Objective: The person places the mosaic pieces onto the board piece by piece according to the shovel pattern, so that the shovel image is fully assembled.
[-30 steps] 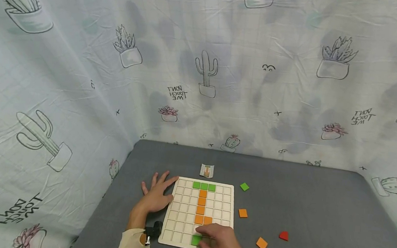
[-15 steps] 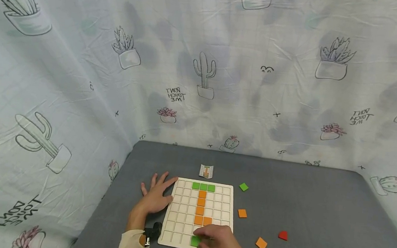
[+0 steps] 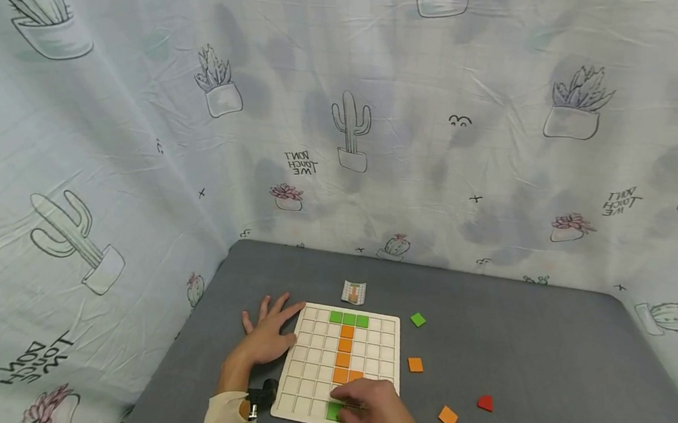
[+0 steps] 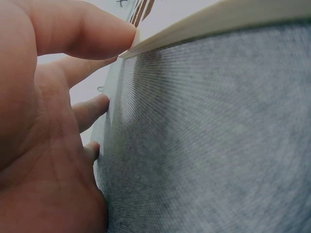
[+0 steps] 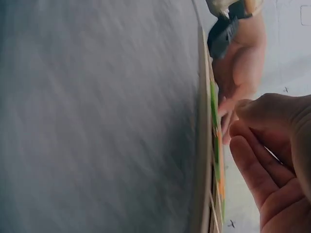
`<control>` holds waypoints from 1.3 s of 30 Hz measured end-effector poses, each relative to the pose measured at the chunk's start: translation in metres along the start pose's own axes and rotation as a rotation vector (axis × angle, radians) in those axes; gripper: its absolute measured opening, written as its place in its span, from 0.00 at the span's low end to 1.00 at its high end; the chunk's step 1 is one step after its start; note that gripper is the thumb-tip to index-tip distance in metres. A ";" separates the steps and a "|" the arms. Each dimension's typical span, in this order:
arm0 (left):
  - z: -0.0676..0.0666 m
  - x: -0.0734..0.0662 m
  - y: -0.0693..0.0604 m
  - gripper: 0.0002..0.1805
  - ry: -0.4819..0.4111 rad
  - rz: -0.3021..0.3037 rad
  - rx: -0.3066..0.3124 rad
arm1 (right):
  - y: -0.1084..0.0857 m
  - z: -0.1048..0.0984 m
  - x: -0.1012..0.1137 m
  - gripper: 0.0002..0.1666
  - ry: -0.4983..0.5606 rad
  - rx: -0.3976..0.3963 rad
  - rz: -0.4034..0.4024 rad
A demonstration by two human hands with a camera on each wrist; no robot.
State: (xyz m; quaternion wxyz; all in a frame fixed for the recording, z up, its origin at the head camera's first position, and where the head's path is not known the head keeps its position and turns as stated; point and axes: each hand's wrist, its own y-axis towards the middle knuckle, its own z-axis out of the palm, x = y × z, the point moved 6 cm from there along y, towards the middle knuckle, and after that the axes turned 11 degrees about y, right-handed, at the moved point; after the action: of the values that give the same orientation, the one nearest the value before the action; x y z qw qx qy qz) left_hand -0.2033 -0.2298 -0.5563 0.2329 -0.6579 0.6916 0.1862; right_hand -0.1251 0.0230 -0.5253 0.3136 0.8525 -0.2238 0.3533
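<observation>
A pale square grid board (image 3: 306, 372) lies on the grey table. My left hand (image 3: 268, 336) has its fingers spread; thumb and index finger touch the board's left edge, and the thumb (image 4: 92, 31) meets the rim in the left wrist view. My right hand (image 3: 377, 413) hovers over the board's lower right part, thumb and index finger apart, with nothing visible between them in the right wrist view. Beside its thumb sits a green square tile (image 3: 334, 411). Orange square tiles (image 3: 343, 360) form a column up the board, under a row of green tiles (image 3: 349, 319). The hand hides some cells.
A small pattern card (image 3: 353, 292) lies beyond the board. To the right are a loose green tile (image 3: 418, 320), an orange tile (image 3: 415, 364), another orange tile (image 3: 448, 417), and two red pieces, one red piece (image 3: 485, 403) farther right. A printed curtain (image 3: 419, 144) stands behind.
The view shifts slightly. Both hands stay in nearly the same place, and the tiles in sight keep their positions.
</observation>
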 end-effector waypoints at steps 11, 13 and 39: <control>0.000 -0.001 0.000 0.39 0.007 0.003 -0.005 | -0.004 -0.053 -0.015 0.15 0.065 -0.067 0.161; 0.001 0.000 0.000 0.39 0.004 0.002 -0.005 | -0.003 -0.063 -0.020 0.14 0.052 -0.075 0.162; -0.001 -0.003 0.000 0.39 -0.019 0.014 -0.035 | 0.001 -0.178 -0.080 0.19 -0.124 -0.100 0.203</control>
State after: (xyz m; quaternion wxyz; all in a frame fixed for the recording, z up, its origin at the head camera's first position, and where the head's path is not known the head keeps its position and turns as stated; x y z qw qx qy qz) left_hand -0.2038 -0.2279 -0.5540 0.2265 -0.6551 0.6907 0.2061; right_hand -0.2599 0.1580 -0.4854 0.3040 0.8290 -0.3450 0.3183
